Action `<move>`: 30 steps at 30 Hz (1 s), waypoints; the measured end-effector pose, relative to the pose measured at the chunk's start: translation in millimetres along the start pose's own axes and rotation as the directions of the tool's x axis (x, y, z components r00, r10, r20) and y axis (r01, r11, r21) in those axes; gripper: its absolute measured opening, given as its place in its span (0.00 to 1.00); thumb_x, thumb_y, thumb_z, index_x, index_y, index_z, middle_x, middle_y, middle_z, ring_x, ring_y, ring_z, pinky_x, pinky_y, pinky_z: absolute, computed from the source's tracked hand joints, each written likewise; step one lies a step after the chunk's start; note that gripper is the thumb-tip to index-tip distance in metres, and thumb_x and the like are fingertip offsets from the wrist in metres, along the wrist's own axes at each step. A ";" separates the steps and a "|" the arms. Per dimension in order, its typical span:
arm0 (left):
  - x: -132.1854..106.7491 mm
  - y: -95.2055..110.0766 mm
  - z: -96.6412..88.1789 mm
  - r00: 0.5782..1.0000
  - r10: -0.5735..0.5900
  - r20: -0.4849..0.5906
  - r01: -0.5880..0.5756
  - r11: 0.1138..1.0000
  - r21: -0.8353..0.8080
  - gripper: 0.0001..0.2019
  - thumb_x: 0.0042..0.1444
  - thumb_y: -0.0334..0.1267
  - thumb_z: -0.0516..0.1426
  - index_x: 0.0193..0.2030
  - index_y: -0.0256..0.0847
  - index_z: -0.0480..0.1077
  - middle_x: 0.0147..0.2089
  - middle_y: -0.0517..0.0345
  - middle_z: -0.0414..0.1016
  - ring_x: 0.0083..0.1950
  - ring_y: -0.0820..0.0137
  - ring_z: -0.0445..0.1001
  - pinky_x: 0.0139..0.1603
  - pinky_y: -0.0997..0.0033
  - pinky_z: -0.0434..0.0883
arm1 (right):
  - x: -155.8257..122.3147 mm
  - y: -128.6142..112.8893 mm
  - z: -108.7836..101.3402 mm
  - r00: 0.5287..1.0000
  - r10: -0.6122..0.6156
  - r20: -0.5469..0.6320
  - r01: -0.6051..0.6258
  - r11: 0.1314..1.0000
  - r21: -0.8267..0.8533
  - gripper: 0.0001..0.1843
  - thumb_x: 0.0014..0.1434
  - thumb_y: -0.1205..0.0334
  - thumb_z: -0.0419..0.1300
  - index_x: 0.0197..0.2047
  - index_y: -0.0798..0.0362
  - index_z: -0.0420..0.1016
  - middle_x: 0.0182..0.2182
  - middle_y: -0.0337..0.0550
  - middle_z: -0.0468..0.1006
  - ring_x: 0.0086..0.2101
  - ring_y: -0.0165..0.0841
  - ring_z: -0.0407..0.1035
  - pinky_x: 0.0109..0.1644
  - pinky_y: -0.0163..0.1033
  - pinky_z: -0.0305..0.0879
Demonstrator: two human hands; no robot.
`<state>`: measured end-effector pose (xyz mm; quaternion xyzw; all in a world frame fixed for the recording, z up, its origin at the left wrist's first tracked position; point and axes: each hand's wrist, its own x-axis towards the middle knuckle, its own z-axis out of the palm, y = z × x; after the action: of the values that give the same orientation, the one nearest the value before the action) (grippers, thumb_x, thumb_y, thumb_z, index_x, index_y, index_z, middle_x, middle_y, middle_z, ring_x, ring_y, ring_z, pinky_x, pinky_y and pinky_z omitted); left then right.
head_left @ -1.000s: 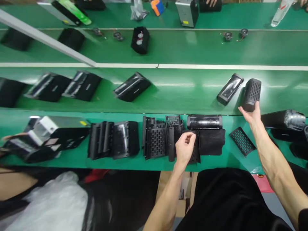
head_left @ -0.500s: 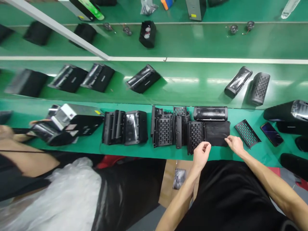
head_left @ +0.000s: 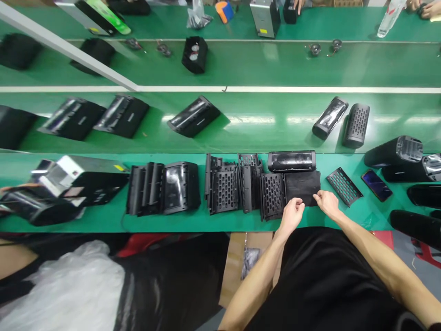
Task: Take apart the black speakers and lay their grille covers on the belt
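A flat black cloth piece (head_left: 302, 186) lies at the near edge of the green bench (head_left: 193, 223). My left hand (head_left: 292, 214) pinches its near edge, fingers curled shut on it. At the cloth's right corner my right hand (head_left: 325, 202) also pinches it. Just behind the cloth lies a black cylindrical speaker (head_left: 291, 161). A stack of black perforated grille parts (head_left: 272, 195) stands to the left of the cloth. A single loose grille (head_left: 343, 186) lies to its right.
Black housings (head_left: 163, 187) stand further left on the bench. A phone (head_left: 376, 185) and large black speakers (head_left: 394, 151) lie at the right. Two speakers (head_left: 357, 125) and other housings (head_left: 193, 116) ride the conveyor behind. Another person's arm (head_left: 20, 257) shows at the lower left.
My right hand left the speaker on the conveyor and came down to the cloth. My left hand shifted from the grille stack to the cloth's near edge.
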<state>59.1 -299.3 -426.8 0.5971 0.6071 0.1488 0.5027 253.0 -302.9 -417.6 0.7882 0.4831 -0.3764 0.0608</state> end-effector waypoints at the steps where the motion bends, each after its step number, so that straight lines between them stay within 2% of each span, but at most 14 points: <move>1: 1.5 -2.9 3.0 1.000 -0.015 -0.012 0.015 1.000 0.009 0.06 0.64 0.36 0.59 0.45 0.42 0.76 0.46 0.51 0.83 0.44 0.65 0.83 0.53 0.63 0.78 | -1.8 1.4 -1.2 1.000 -0.008 0.001 0.008 1.000 -0.005 0.18 0.75 0.51 0.56 0.45 0.48 0.85 0.43 0.52 0.88 0.48 0.45 0.81 0.45 0.40 0.65; 4: 4.1 -10.6 8.7 0.997 -0.055 -0.053 0.057 0.998 0.027 0.07 0.65 0.35 0.59 0.48 0.41 0.75 0.52 0.46 0.82 0.48 0.63 0.83 0.57 0.59 0.77 | -9.9 10.4 -9.7 0.999 -0.033 0.004 0.033 0.999 -0.009 0.17 0.74 0.54 0.57 0.43 0.49 0.86 0.42 0.52 0.88 0.47 0.45 0.81 0.44 0.39 0.65; 8: 5.9 -13.1 11.4 0.994 -0.074 -0.075 0.076 0.997 0.030 0.09 0.65 0.35 0.59 0.51 0.40 0.74 0.54 0.44 0.81 0.46 0.64 0.83 0.57 0.58 0.78 | -17.3 27.1 -27.0 0.998 -0.055 -0.011 0.056 0.998 0.025 0.18 0.71 0.48 0.59 0.39 0.47 0.86 0.36 0.47 0.87 0.42 0.43 0.81 0.41 0.38 0.63; 11: 9.7 -5.7 13.6 0.997 -0.044 -0.071 0.045 0.999 0.021 0.09 0.65 0.36 0.59 0.51 0.41 0.74 0.54 0.46 0.82 0.45 0.65 0.83 0.55 0.59 0.78 | -15.8 49.5 -37.0 0.993 -0.020 -0.119 0.049 0.967 0.249 0.19 0.66 0.44 0.60 0.35 0.48 0.84 0.31 0.43 0.85 0.37 0.40 0.78 0.40 0.38 0.62; 14: 19.2 10.3 18.6 0.999 0.025 -0.044 -0.025 1.000 0.009 0.09 0.66 0.37 0.59 0.52 0.42 0.74 0.54 0.47 0.81 0.48 0.65 0.83 0.53 0.62 0.79 | -11.1 82.7 -39.8 0.970 0.109 -0.216 0.011 0.871 0.491 0.26 0.65 0.40 0.56 0.28 0.50 0.78 0.26 0.44 0.82 0.31 0.38 0.73 0.38 0.38 0.62; 17: 35.7 32.8 27.0 0.995 0.100 -0.002 -0.100 0.995 0.018 0.09 0.67 0.37 0.58 0.52 0.42 0.74 0.54 0.47 0.80 0.49 0.63 0.82 0.52 0.62 0.79 | -6.8 113.7 -33.8 0.950 0.230 -0.210 -0.071 0.816 0.574 0.28 0.65 0.39 0.49 0.25 0.50 0.72 0.22 0.45 0.79 0.25 0.37 0.69 0.33 0.38 0.61; 19: 49.3 49.0 34.0 0.989 0.143 0.037 -0.144 0.989 0.042 0.10 0.67 0.38 0.58 0.52 0.42 0.74 0.55 0.47 0.79 0.51 0.63 0.81 0.53 0.62 0.79 | -4.3 126.1 -26.5 0.943 0.271 -0.192 -0.097 0.777 0.622 0.25 0.63 0.41 0.50 0.24 0.49 0.69 0.19 0.42 0.75 0.23 0.35 0.67 0.31 0.38 0.60; 22: 70.7 70.4 45.6 0.980 0.169 0.107 -0.181 0.978 0.105 0.13 0.66 0.37 0.59 0.56 0.43 0.74 0.58 0.47 0.79 0.54 0.60 0.80 0.58 0.59 0.77 | -1.2 131.6 -15.5 0.944 0.290 -0.160 -0.106 0.722 0.683 0.21 0.61 0.42 0.55 0.26 0.49 0.68 0.17 0.37 0.71 0.22 0.33 0.65 0.31 0.36 0.59; 27: 102.7 85.8 62.5 0.977 0.086 0.196 -0.134 0.960 0.246 0.25 0.64 0.35 0.62 0.67 0.42 0.68 0.68 0.40 0.76 0.58 0.55 0.80 0.62 0.54 0.73 | -0.1 130.0 -3.9 0.936 0.337 -0.101 -0.143 0.628 0.765 0.21 0.59 0.41 0.60 0.29 0.50 0.69 0.15 0.35 0.68 0.19 0.30 0.61 0.27 0.35 0.57; 30: 115.5 83.9 67.6 0.973 0.009 0.229 -0.082 0.947 0.312 0.25 0.64 0.36 0.62 0.68 0.40 0.68 0.62 0.41 0.81 0.60 0.53 0.80 0.61 0.56 0.73 | -2.6 132.9 2.0 0.921 0.379 -0.088 -0.162 0.580 0.798 0.21 0.59 0.41 0.61 0.30 0.51 0.71 0.15 0.34 0.68 0.18 0.30 0.61 0.27 0.35 0.57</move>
<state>185.9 -206.3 -441.7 0.6976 0.5483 -0.0081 0.4612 358.6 -375.5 -452.9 0.8412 0.1492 -0.4317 -0.2893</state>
